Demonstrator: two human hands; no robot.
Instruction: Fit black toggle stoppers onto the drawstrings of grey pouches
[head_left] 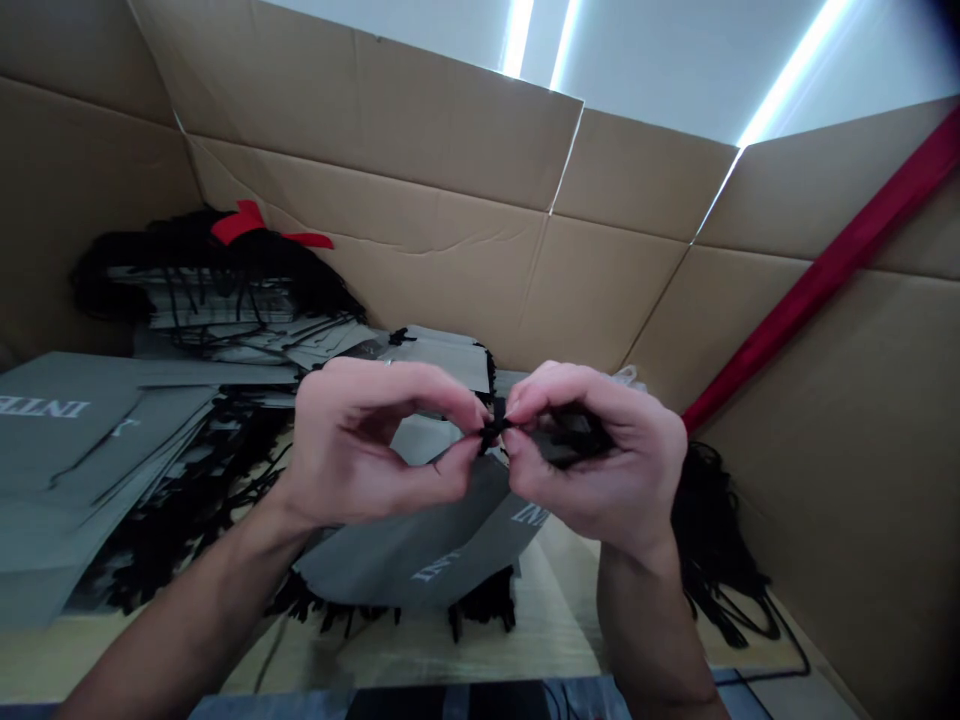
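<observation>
My left hand (pixel 367 445) and my right hand (pixel 592 450) meet at the middle of the view, fingertips pinched together on a short piece of black cord (pixel 493 430). The cord runs from a flat grey paper bag (pixel 435 545) with white lettering that hangs just below my hands. More black cord is bunched inside my right palm. Both hands are held above a wooden surface (pixel 555 600).
Flat grey bags with black cords lie stacked at the left (pixel 82 450) and behind (pixel 225 310), one stack topped by a red ribbon (pixel 247 222). Loose black cords (pixel 712 540) pile at the right. Cardboard walls (pixel 450 250) enclose the area; a red strip (pixel 825 270) crosses the right wall.
</observation>
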